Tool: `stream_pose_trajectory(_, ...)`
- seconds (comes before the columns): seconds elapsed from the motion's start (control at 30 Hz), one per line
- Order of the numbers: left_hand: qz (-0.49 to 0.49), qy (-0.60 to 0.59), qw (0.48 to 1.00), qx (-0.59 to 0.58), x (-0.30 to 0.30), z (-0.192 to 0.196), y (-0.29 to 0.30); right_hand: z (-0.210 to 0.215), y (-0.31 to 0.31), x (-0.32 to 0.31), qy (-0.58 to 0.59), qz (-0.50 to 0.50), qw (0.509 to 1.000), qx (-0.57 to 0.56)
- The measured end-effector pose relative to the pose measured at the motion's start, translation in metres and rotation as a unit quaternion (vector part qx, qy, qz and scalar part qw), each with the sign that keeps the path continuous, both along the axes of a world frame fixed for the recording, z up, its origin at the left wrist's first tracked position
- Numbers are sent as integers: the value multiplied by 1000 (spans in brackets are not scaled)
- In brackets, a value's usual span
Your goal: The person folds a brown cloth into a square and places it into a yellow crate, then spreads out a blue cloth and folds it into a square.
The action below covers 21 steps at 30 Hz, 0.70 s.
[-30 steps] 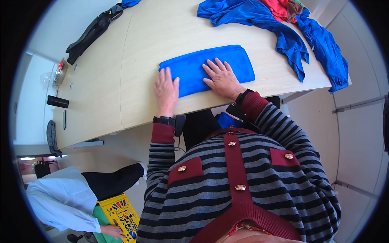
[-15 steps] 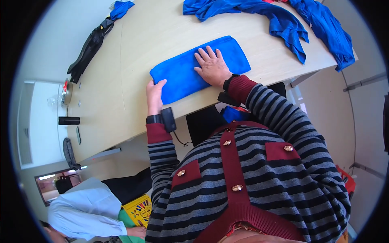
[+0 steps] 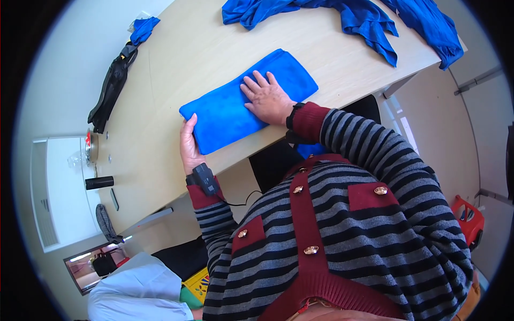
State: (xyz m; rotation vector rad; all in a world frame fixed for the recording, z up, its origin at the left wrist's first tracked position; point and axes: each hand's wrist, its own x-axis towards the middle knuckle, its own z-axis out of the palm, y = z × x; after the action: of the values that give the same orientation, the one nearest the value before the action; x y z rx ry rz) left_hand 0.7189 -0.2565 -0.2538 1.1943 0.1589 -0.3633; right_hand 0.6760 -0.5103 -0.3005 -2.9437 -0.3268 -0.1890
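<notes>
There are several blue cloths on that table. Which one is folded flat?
The blue cloth under both hands, at the near table edge. It is a neat rectangle, while the blue pile at the far edge and the small cloth at the corner lie crumpled.

Landmark: folded cloth (image 3: pixel 235 107), lying flat on the table (image 3: pixel 176 64), near its front edge.
Right hand (image 3: pixel 267 99): on top of the folded cloth, toward its right half.
Left hand (image 3: pixel 188 147): at the folded cloth's left front corner, touching its edge.
Loose cloths (image 3: pixel 342 13): behind and to the right of the folded cloth, well apart from it, on the table's far side.
Dark bag (image 3: pixel 110 91): left of the folded cloth, at the table's left edge.
Small crumpled cloth (image 3: pixel 143 28): behind and left of the folded cloth, just behind the dark bag.
Cylinder (image 3: pixel 99 182): left of and in front of the folded cloth, at the table's left edge.
</notes>
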Motion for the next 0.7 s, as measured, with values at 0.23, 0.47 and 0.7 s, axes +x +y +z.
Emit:
stream_pose_trajectory(0.23,-70,-108,991,44,2,39,-56,-1,18,-9,-12,19,1000,17)
stream_pose_trajectory(0.47,-124,-148,973,130,26,52,-99,4,8,-65,-33,111,993,4)
stream_pose_trajectory(0.7,-205,-155,919,299,42,18,-175,-1,-8,-85,-30,184,982,-20)
